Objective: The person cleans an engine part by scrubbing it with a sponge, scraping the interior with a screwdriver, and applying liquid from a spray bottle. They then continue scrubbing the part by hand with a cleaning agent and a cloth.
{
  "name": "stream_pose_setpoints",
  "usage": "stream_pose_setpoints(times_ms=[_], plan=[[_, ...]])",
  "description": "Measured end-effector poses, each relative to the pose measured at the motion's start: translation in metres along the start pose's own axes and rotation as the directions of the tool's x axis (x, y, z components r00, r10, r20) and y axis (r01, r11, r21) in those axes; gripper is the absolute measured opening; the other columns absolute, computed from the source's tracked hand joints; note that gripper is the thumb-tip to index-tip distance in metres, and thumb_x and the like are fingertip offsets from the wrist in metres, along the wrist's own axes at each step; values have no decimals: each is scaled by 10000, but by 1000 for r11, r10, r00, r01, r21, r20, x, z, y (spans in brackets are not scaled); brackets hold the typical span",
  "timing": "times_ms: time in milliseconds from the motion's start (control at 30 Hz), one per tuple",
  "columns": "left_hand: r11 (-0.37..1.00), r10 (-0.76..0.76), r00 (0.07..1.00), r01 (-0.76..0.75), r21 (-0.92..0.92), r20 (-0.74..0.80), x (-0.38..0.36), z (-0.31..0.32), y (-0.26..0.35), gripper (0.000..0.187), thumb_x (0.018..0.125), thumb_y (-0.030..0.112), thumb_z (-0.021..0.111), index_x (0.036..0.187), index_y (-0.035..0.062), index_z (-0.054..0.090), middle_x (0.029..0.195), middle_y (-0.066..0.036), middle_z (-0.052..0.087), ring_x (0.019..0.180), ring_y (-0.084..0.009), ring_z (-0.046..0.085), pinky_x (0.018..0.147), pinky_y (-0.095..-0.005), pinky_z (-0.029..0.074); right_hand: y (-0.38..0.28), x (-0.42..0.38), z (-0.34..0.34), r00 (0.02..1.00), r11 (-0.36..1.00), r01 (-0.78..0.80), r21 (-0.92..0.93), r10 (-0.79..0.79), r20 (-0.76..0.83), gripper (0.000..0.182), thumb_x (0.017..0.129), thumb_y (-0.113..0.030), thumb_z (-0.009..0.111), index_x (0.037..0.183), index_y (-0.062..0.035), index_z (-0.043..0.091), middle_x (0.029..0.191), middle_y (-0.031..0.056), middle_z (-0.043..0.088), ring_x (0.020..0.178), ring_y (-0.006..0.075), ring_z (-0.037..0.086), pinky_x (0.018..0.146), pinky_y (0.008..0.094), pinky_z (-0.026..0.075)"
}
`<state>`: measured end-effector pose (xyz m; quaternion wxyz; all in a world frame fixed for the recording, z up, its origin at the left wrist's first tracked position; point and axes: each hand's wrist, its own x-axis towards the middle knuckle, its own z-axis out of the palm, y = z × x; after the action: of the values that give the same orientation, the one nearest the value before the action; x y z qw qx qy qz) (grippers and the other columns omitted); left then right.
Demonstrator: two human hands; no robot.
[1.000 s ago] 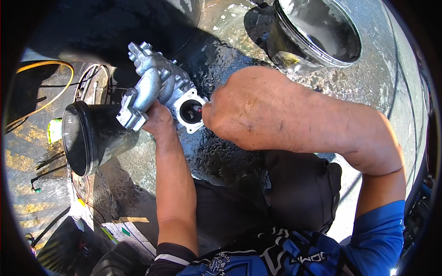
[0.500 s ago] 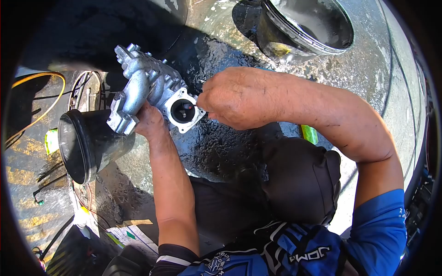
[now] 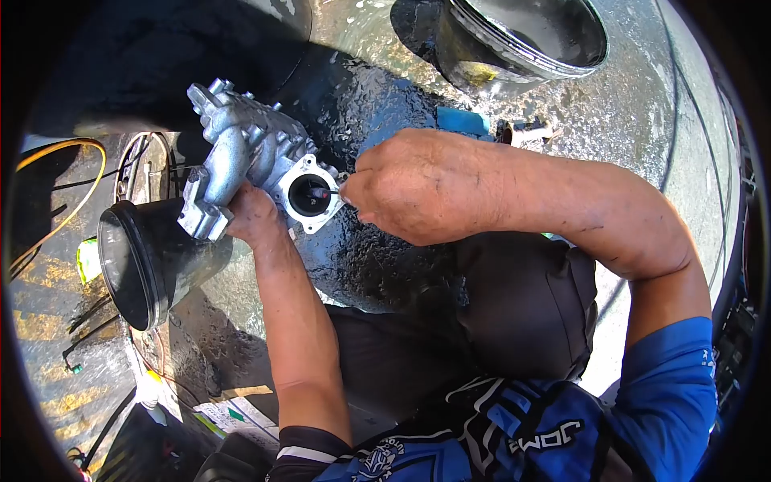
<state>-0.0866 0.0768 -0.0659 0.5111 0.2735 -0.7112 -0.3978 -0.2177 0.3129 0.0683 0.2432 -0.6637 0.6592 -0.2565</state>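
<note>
My left hand (image 3: 255,215) grips a cast aluminium engine part (image 3: 241,149) from underneath and holds it up over wet ground. The part has curved runners and a square flange with a round opening (image 3: 307,195) that faces me. My right hand (image 3: 409,193) is closed around a thin tool whose red tip (image 3: 320,193) sits inside that opening. The rest of the tool is hidden in my fist.
A black bucket (image 3: 148,261) lies on its side at the left, beside a yellow hose (image 3: 76,205). A second black tub (image 3: 514,40) stands at the top. A blue object (image 3: 463,120) lies on the wet concrete behind my right hand. My dark-trousered knee (image 3: 526,305) is below.
The metal part and both hands have shifted left in the view. The blue object behind my right hand has come into sight. The red tip stays inside the opening.
</note>
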Motion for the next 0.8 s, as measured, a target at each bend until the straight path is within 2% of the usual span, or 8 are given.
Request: stream_pose_setpoints(times_ms=[67, 100, 167, 267, 400, 567, 667, 800], plan=[[991, -38, 999, 39, -128, 4, -3, 3, -2, 365, 948, 37, 708, 1300, -6, 620, 1315, -124, 636, 1147, -229, 607, 1035, -401, 490, 0, 4, 15, 999, 999, -31, 16, 32, -14, 164, 921, -171, 679, 883, -14, 651, 809, 169, 684, 830, 382, 698, 713, 470, 570], [955, -130, 991, 118, -272, -27, -1, 6, -3, 306, 910, 46, 764, 1162, 9, 595, 1128, -113, 653, 991, -220, 616, 911, -387, 514, -3, 2, 11, 998, 998, -64, 3, 64, -9, 174, 928, -177, 673, 877, -13, 646, 797, 172, 681, 821, 385, 699, 710, 472, 570], [989, 44, 998, -49, -141, -39, 2, 4, -1, 307, 917, 55, 759, 1175, 12, 598, 1145, -117, 655, 1002, -223, 616, 915, -391, 514, -13, 3, 6, 994, 994, -110, -16, 110, 0, 197, 942, -189, 661, 865, -10, 636, 773, 177, 676, 803, 391, 700, 704, 475, 568], [998, -65, 998, 65, 14, -25, -4, 0, 1, 405, 948, 47, 710, 1337, 0, 605, 1355, -125, 627, 1190, -246, 604, 1062, -411, 469, -13, 8, 21, 983, 982, -184, 32, 184, 26, 208, 957, -187, 649, 868, 1, 636, 763, 189, 672, 789, 402, 707, 705, 484, 567], [991, -95, 995, 96, -96, 15, -3, -2, -6, 386, 948, 43, 704, 1318, 0, 601, 1316, -121, 638, 1168, -246, 608, 1049, -425, 486, -26, 8, -9, 989, 993, -116, 25, 114, 91, 237, 972, -203, 629, 895, 21, 646, 795, 212, 690, 812, 423, 711, 718, 498, 567], [988, -39, 999, 33, -153, -37, 1, 1, -8, 311, 911, 96, 772, 1147, 16, 586, 1120, -103, 651, 1003, -226, 608, 939, -400, 505, -22, 3, 4, 949, 951, -308, 34, 304, 87, 242, 967, -215, 636, 936, 26, 643, 768, 241, 686, 800, 445, 703, 711, 512, 559], [997, 31, 996, -25, 70, -83, -2, 0, -9, 343, 913, 104, 774, 1181, 12, 581, 1145, -106, 652, 1015, -228, 614, 939, -391, 502, -13, 1, 10, 968, 965, -251, 76, 252, -8, 246, 967, -213, 633, 934, 31, 644, 733, 250, 674, 778, 445, 704, 701, 512, 558], [999, -39, 999, 38, -29, -36, -6, -3, 2, 390, 933, 58, 733, 1297, -2, 605, 1296, -107, 643, 1148, -233, 605, 1035, -409, 477, -24, 11, -5, 970, 976, -216, 36, 210, 125, 251, 960, -214, 636, 935, 35, 651, 686, 234, 665, 744, 443, 705, 688, 513, 564]])
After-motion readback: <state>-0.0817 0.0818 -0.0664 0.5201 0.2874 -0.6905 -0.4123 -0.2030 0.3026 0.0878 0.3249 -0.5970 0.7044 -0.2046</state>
